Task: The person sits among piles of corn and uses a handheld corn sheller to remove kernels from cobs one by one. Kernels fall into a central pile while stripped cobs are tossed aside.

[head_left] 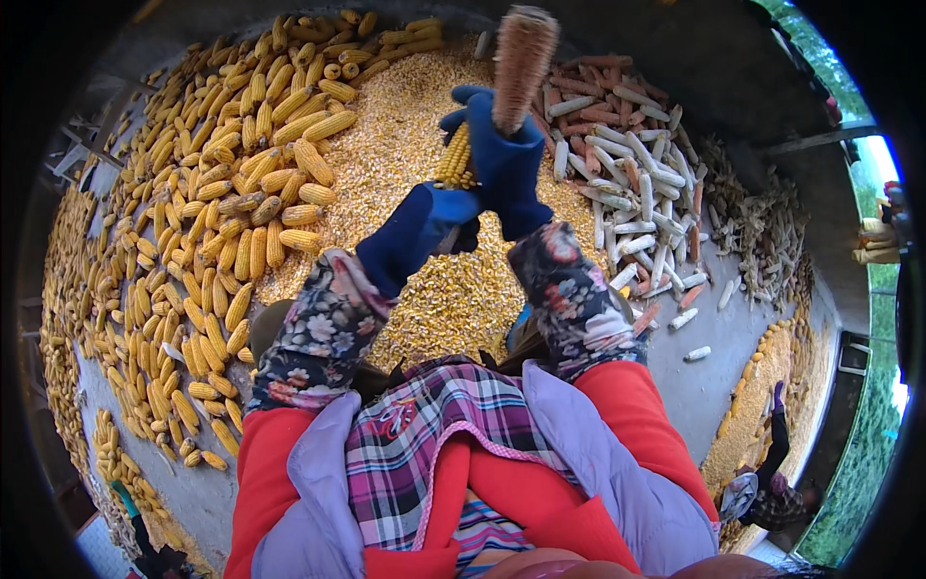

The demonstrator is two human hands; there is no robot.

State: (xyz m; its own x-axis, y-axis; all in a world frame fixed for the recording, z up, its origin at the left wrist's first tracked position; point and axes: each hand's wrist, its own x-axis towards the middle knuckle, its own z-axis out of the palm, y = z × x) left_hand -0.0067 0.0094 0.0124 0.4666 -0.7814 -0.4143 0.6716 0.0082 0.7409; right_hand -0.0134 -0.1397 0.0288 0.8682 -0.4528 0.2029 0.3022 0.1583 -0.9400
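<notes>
My right hand (506, 174), in a blue glove, grips a bare reddish cob (521, 63), raised upright above my left hand. My gloved left hand (429, 222) is closed round the lower end of a partly hidden yellow corn ear (451, 164), close beside my right hand. Below both hands lies a broad heap of loose kernels (434, 309). Yellow corn ears (251, 174) are piled to the left, and pale and red bare cobs (646, 193) to the right.
Dry husks (748, 222) lie beyond the cobs on the concrete floor (719, 328). A co-worker (776, 492) is at the lower right beside more kernels (752, 405). Another person's gloved arm (135, 516) shows at the lower left. Dark walls (762, 96) border the space.
</notes>
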